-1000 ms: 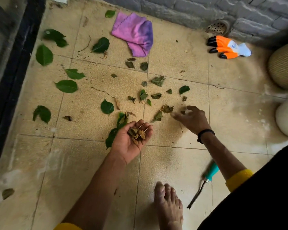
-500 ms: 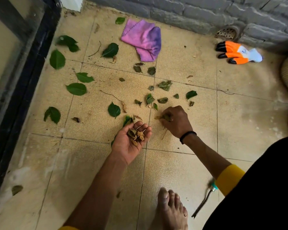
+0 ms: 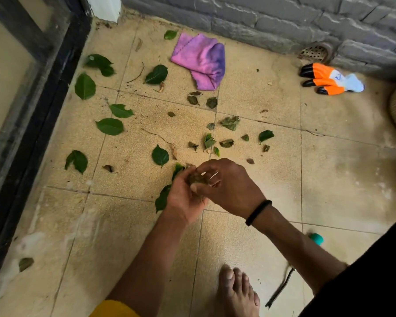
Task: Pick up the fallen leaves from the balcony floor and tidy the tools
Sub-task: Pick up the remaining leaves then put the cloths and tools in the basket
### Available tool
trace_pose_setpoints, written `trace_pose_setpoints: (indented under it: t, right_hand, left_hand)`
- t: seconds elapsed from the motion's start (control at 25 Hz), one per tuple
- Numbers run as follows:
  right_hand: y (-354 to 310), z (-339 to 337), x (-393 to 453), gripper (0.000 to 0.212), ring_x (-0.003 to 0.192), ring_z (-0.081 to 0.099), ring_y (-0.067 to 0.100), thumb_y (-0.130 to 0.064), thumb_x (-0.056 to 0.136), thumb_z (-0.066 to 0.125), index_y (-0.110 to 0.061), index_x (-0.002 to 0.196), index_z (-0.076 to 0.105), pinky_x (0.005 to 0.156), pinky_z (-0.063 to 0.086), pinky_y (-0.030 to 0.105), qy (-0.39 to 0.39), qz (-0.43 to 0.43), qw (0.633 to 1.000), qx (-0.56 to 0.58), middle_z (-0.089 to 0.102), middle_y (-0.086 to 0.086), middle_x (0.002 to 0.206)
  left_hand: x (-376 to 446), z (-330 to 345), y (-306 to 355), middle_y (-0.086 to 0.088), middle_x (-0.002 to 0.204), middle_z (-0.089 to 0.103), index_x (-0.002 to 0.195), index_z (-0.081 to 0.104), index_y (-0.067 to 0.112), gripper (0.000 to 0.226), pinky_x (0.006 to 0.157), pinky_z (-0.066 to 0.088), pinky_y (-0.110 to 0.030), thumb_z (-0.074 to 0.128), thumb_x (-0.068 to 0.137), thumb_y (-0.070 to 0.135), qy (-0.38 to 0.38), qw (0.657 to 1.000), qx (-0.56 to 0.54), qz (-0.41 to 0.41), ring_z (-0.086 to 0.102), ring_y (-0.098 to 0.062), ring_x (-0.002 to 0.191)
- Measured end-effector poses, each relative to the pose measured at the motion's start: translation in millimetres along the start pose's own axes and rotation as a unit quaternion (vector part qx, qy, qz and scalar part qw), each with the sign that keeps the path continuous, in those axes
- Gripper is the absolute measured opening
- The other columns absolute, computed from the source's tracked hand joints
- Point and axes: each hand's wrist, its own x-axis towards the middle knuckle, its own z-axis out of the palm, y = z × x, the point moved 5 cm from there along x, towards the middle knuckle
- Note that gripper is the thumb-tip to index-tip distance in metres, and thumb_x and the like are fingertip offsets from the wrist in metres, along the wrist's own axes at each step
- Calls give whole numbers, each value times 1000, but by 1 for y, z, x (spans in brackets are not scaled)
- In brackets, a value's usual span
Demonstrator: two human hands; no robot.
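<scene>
Two bare forearms reach forward and meet over the floor. The left hand (image 3: pixel 183 197) is cupped palm up, its fingers curled. The right hand (image 3: pixel 229 186), with a black band at the wrist, lies palm down across it, fingers bent into the left palm. One bare foot (image 3: pixel 237 291) stands below.

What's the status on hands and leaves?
Left hand cupped around dry leaves; right hand over it, adding more. Many green leaves on floor. Nothing blocking.

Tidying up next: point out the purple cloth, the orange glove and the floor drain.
purple cloth (image 3: pixel 200 58): head view, middle of the folded fabric.
orange glove (image 3: pixel 324 77): head view, orange palm area.
floor drain (image 3: pixel 314 52): head view, perforated grate.
</scene>
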Motion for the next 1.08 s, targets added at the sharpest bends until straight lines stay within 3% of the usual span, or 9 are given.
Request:
trace_pose_setpoints:
  t: [0.2,0.28,0.36,0.44,0.56,0.72,0.8,0.92,1.08]
  right_hand:
    - [61,-77,34,27,78,70,5,-36,86,78,-21,106,71,60,58,21,172,57,983,13,72,-6,105]
    - [114,-105,56,67,90,69,14,-55,70,85,-22,124,64,71,55,18,164,161,972,-51,67,4,121]
    - [156,-116,74,120,113,62,28,-78,40,85,-31,143,45,90,57,38,103,240,962,-77,50,11,141]
    - [169,-112,89,137,126,52,36,-77,34,86,-34,151,31,101,53,49,42,255,963,-77,31,12,150]
    - [145,-90,114,125,133,41,38,-63,51,89,-31,154,27,112,41,44,-7,191,975,-109,22,10,147]
    - [108,-62,150,134,134,35,39,-71,43,89,-46,153,16,111,41,52,-58,94,974,-199,24,9,142]
    - [96,-45,161,127,128,39,37,-72,44,87,-49,150,20,108,44,51,-75,42,962,-260,26,8,137]
    - [86,-29,163,92,114,51,32,-48,64,90,-34,143,44,101,49,37,-73,-20,965,-251,34,9,130]
    - [84,-19,153,37,100,58,29,-20,78,83,-16,113,70,82,43,25,-33,-81,967,-240,55,13,114]
  left_hand:
    - [9,-5,3,-24,109,69,102,69,1,35,103,51,-52,47,104,28,-44,998,-42,-6,68,-38,105]
    - [10,-7,3,-23,107,68,101,68,3,34,108,46,-51,45,105,28,-44,998,-36,-11,68,-37,103]
    - [10,-8,8,-21,106,68,99,69,3,35,108,46,-50,44,105,27,-44,998,-33,-3,68,-36,104]
    - [12,-8,14,-21,106,68,97,70,3,36,107,47,-50,44,104,27,-46,998,-38,8,67,-36,105]
    - [11,-5,25,-21,106,68,97,70,3,35,105,49,-49,45,102,27,-44,997,-54,27,67,-36,107]
    - [7,2,39,-20,104,69,95,70,4,36,103,51,-48,44,104,27,-52,996,-43,53,69,-35,103]
    - [7,2,45,-19,103,69,94,70,4,37,100,53,-47,43,104,27,-56,996,-39,60,69,-35,102]
    - [5,-1,54,-19,103,69,97,69,5,34,102,52,-47,45,104,27,-58,995,-34,74,69,-34,103]
    - [4,-12,56,-18,104,69,101,67,5,31,107,48,-47,46,104,28,-41,995,-35,88,68,-33,102]
